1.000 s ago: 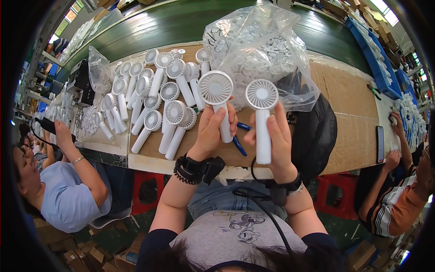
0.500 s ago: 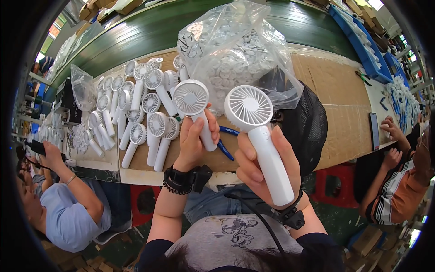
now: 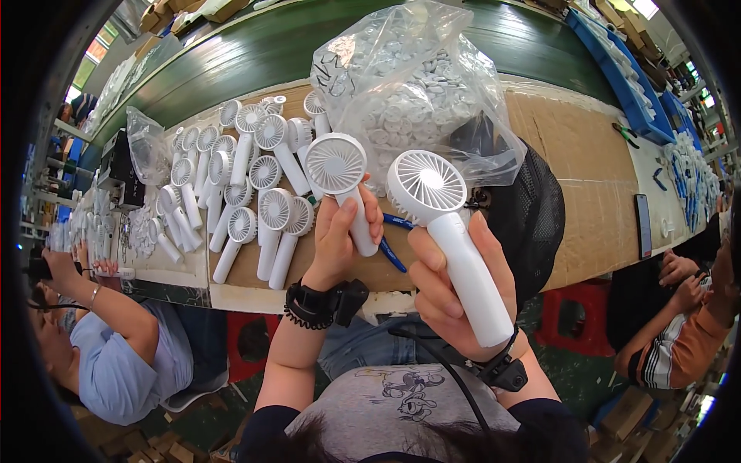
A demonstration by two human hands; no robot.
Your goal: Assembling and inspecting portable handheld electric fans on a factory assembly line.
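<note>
White fan (image 3: 469, 279) nearest: my right hand (image 3: 437, 292) grips its handle, thumb along one side, fan head up-left. My left hand (image 3: 333, 238), just beyond, grips a second fan (image 3: 336, 163) by its handle. Blue tool handles (image 3: 393, 255) behind carry pale lettering, too small to read; clear bag (image 3: 413, 104) beyond, dark handwritten marks.

Left fan (image 3: 336, 163) first: white handheld thing, round slatted head on a smooth plain handle, sitting in my left hand (image 3: 344, 235) with the head up and the handle slanting down to the right. Right fan (image 3: 428, 185) is pretty much the same kind, looks bigger in my view, slats swirling round a pale hub. Its handle runs down and right across my right hand (image 3: 480, 297). The 2 heads are near each other but apart.
</note>
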